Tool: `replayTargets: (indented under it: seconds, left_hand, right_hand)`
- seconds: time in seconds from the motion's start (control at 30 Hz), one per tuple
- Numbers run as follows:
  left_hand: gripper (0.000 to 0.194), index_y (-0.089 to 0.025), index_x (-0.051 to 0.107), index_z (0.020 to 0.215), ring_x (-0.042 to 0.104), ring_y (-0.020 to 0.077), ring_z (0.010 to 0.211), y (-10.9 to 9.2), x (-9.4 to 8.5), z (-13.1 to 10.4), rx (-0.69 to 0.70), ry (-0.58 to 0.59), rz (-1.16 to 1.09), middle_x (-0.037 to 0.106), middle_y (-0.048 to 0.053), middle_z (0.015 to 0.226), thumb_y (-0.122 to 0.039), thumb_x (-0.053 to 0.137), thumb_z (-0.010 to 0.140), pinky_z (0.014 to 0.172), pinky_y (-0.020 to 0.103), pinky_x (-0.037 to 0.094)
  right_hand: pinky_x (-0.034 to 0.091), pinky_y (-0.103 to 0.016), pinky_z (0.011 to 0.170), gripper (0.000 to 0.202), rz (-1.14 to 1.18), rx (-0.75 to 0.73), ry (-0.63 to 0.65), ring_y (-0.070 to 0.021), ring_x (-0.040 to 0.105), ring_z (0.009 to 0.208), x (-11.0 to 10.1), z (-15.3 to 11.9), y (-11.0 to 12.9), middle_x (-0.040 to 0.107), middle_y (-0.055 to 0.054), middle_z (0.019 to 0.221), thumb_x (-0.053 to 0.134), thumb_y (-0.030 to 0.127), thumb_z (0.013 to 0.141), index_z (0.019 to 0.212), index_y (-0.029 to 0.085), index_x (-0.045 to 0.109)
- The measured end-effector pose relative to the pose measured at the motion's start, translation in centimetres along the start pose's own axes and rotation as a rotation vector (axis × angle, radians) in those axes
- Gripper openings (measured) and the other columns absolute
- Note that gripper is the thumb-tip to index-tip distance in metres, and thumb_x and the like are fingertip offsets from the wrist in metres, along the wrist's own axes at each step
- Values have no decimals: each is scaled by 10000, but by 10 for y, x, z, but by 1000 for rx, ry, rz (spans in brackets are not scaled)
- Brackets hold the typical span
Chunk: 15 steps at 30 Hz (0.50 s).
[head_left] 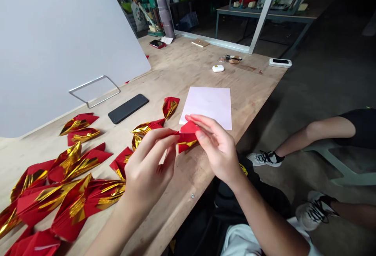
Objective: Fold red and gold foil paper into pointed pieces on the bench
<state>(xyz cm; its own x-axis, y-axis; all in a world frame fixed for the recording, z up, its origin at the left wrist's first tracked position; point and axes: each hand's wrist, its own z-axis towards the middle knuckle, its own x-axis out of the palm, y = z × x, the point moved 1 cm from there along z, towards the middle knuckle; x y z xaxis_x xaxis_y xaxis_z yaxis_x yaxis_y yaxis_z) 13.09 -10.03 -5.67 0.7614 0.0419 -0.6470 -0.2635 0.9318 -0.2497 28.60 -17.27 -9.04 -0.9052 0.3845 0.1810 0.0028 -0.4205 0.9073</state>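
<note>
Between my two hands is a folded red and gold paper piece [188, 134], held above the wooden table near its front edge. My left hand [151, 162] pinches its left end with bent fingers. On the right side, my right hand [216, 146] grips it between thumb and fingers. A white square sheet [210, 105] lies just beyond my right hand. Folded red and gold pieces [79, 166] are spread over the left part of the table, some overlapping. Another red and gold piece [170, 107] rests beyond my hands, left of the sheet.
A black phone [128, 108] and a metal wire stand [95, 91] sit by a large white board [64, 44]. Farther back are a white case [218, 68], keys [230, 58] and a white device [280, 63]. A person's leg [317, 134] is at right.
</note>
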Motion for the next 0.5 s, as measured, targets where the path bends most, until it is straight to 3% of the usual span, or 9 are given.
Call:
replayTargets:
  seconds: [0.07,0.2,0.33,0.5]
  left_hand:
    - [300,-164,649,1106,706,158,947,1,1,-3,-57,-2,-6,695,65,1056,17,671,867,833,262,595]
    - [349,-191,626,1207,723,175,971,3,2,-6,-182,38,-43,699,60,1108,-42,668,894,819,273,619]
    - [282,-211,678,1117,726,170,970,3,0,-3,-137,27,16,714,41,1080,-47,674,888,841,259,605]
    - [299,-201,704,1118,713,157,911,2,-2,1,-85,31,11,709,53,1062,-19,656,886,788,253,583]
  right_hand:
    - [537,-379,1117,316,-87,11,-100,-213,655,1273,3,-1,-2,697,-44,1356,609,300,1014,1325,273,663]
    - [612,-325,1001,265,-83,86,-169,-210,706,1194,7,-2,-7,742,-59,1273,630,304,995,1237,234,712]
    - [652,-342,924,326,71,195,-218,-232,739,1126,9,-1,-13,759,-85,1228,705,331,939,1245,219,701]
    - [616,-408,1000,186,159,206,-196,-238,740,1096,10,1,-16,783,-72,1145,717,305,919,1068,211,775]
